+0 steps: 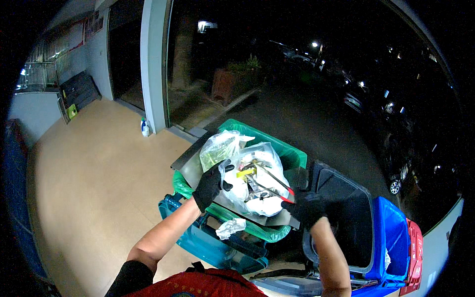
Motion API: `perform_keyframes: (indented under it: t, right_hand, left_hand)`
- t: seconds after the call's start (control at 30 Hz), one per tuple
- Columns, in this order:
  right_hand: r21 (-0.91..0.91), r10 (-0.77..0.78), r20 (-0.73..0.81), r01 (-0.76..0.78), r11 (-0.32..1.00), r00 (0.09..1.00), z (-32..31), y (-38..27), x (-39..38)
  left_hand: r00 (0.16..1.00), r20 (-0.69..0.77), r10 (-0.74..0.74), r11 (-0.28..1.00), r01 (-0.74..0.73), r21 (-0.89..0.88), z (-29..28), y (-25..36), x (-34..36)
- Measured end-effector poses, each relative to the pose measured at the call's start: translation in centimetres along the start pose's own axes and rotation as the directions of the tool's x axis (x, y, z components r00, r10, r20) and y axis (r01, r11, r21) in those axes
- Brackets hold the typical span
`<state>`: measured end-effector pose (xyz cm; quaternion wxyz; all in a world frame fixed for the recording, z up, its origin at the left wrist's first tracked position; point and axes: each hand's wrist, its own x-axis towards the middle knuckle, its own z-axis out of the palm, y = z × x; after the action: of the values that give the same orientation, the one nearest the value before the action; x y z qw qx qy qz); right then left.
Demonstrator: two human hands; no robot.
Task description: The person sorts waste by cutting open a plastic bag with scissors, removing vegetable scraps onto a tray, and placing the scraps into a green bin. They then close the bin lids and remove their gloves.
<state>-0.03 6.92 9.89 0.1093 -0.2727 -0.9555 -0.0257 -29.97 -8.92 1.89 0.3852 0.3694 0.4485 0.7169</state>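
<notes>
- Tongs (275,178): our right hand (308,208) grips their red handles, fingers closed.
- Our left hand (212,185) pinches the clear refuse bag (241,188) between its fingers.
- We have it atop the green-lined bin (293,152).

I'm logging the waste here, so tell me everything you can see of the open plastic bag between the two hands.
The open plastic bag is thin, translucent and crumpled, its mouth facing upward. White crumpled pieces and a yellow piece show inside. It rests on a grey metal-looking sheet over the green-lined bin, beside another translucent bag. The black-gloved left hand touches its left edge; tongs with red ends, in the right hand, reach into it. Its underside is hidden.
</notes>
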Motion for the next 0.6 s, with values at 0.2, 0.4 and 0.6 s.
perform_keyframes:
  t: [0.2,0.4,0.6]
  right_hand:
    - [-0.212,-0.153,-0.171,0.115,0.970,0.973,5.0,-2.1,2.5]
    - [-0.224,-0.124,-0.237,0.070,0.972,0.964,3.1,2.1,2.3]
    - [0.052,0.035,-0.298,-0.020,0.998,0.954,-1.1,3.1,0.6]
  left_hand:
    - [0.996,0.043,0.081,0.983,-0.087,0.163,-0.4,-0.4,-0.4]
    - [0.995,-0.065,0.074,0.996,-0.077,-0.054,-0.2,-1.3,0.7]
    - [0.995,-0.067,0.073,0.990,-0.080,-0.117,-0.2,-2.3,2.1]
